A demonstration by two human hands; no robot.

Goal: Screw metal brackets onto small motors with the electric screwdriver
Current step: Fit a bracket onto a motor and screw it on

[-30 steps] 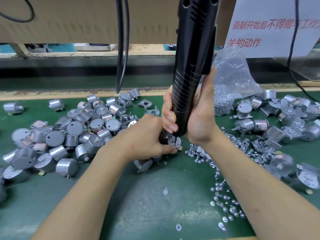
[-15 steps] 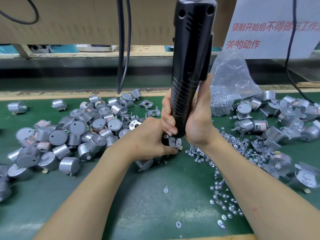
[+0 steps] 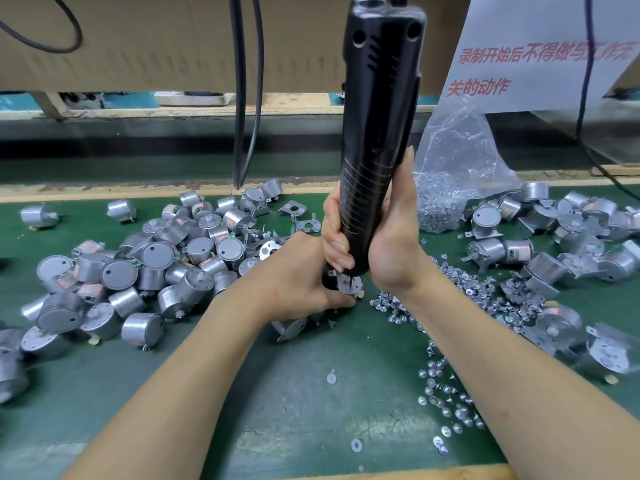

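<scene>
Centre frame, my right hand [image 3: 384, 247] grips the tall black electric screwdriver [image 3: 377, 133] while my left hand [image 3: 294, 275] clamps the small bracket-topped silver motor [image 3: 347, 285]; any tilt, I judge, could make the bit slip off the screw.

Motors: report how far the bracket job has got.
Done: the bracketed motors piled on the right. In hand: the left hand holds a motor with its bracket under the screwdriver tip; the right hand grips the screwdriver. Left: the large pile of bare motors on the left, with loose brackets behind it and screws scattered on the mat.
</scene>
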